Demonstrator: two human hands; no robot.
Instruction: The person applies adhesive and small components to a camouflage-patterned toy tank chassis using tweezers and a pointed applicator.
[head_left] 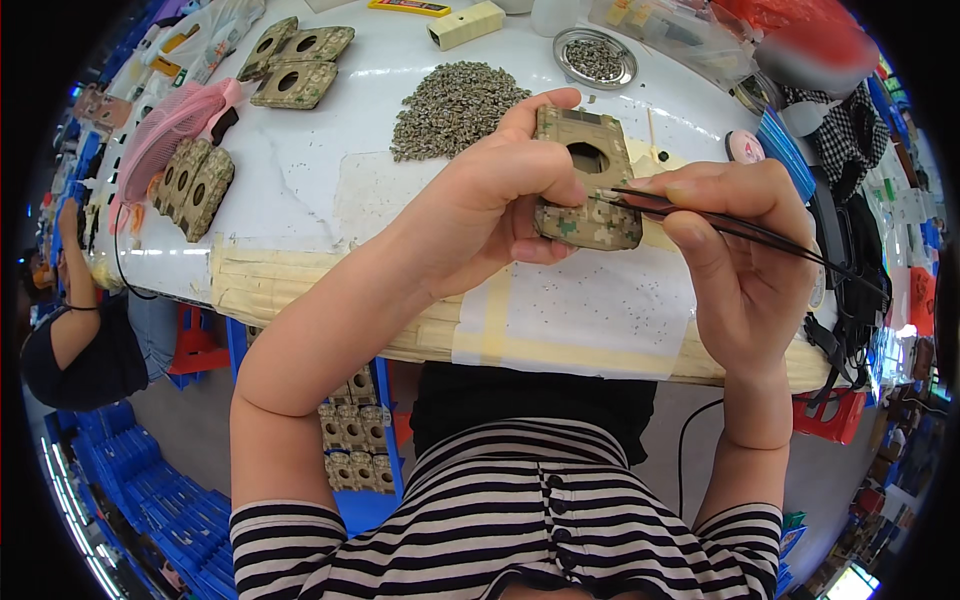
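Observation:
In my left hand (pixel 520 170) is a camouflage-patterned plastic housing (pixel 592 222) with a dark round hole in its middle. The fingers wrap round its left side, and the thumb presses on its face. My right hand (pixel 745 225) pinches a pair of black tweezers (pixel 735 222). Their tips reach the housing's face beside my left thumb; whether they hold a small part is too fine to make out. Beyond my left hand lies a heap of small camouflage-coloured pieces (pixel 455 105).
Finished-looking camouflage housings (pixel 295 85) lie far left, with more housings (pixel 195 185) beside a pink mesh fan (pixel 160 140). A round metal dish (pixel 595 60) of small pieces stands at the back. Blue crates (pixel 150 500) stack at lower left, near another person (pixel 85 350).

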